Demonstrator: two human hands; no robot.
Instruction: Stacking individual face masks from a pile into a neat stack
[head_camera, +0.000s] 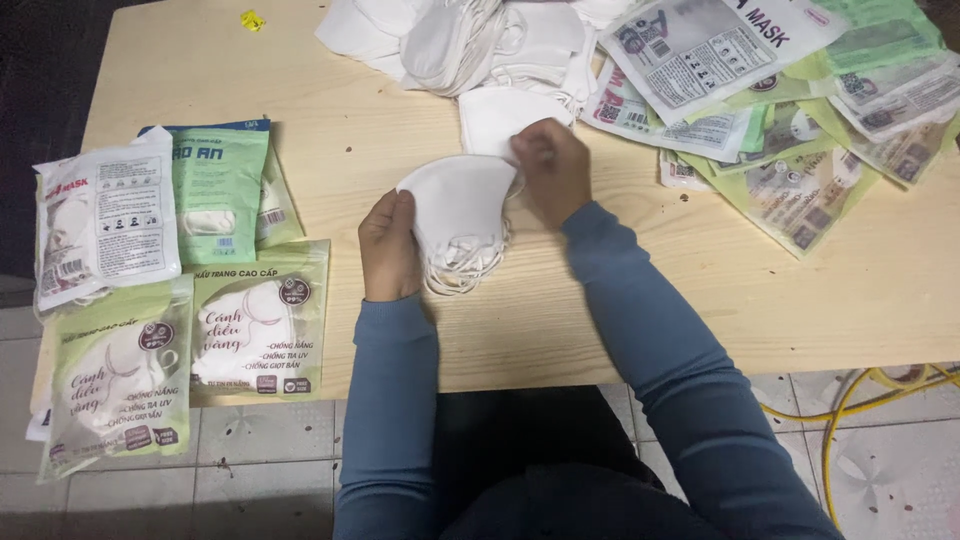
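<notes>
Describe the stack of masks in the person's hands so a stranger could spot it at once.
On the pale wooden table, look at the middle, just below the loose heap of white masks. There the left hand and right hand hold a small stack of white folded face masks. Unlike its neighbours, it is neatly aligned, with ear loops dangling beneath.

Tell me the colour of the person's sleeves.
Blue-grey, plain with no pattern, on both sleeves; seen in the head view, the only one here.

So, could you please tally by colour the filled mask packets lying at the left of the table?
White packet: 1
Teal packet: 1
Light green packets: 2
Partly hidden packet under the teal one, colour unclear: 1
Total: 5
</notes>
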